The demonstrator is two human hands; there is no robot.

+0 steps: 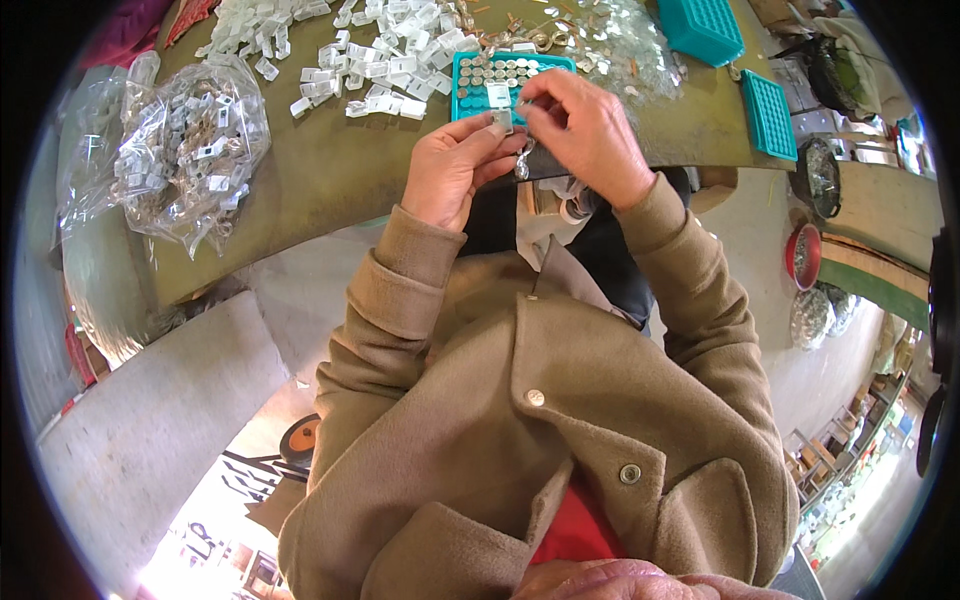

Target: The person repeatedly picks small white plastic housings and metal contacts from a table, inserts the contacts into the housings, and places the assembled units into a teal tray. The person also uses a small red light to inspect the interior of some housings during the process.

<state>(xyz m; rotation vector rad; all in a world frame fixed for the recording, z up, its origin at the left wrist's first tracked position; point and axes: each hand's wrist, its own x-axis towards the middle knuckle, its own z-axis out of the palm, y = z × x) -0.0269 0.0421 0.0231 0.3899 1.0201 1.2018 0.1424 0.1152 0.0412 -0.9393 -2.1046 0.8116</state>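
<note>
My left hand (450, 170) holds a small white plastic case (498, 95) between thumb and fingers, its clear lower part at the fingertips. Just right of it, my right hand (590, 130) is closed in a pinch; what its fingertips grip is too small to make out. A shiny, twisted clear-and-silver strip (522, 160) dangles below the fingers, and I cannot tell which hand it hangs from. Right behind both hands lies a teal tray (456, 85) with rows of round silver pieces (490, 70) in its pockets.
White plastic cases (390, 65) lie heaped behind and left of the tray. A clear bag (190, 150) of small parts sits at the table's left. Clear plastic pieces (630, 50) are scattered at the right, near teal trays (705, 30). A red bowl (802, 255) stands beyond the table's right side.
</note>
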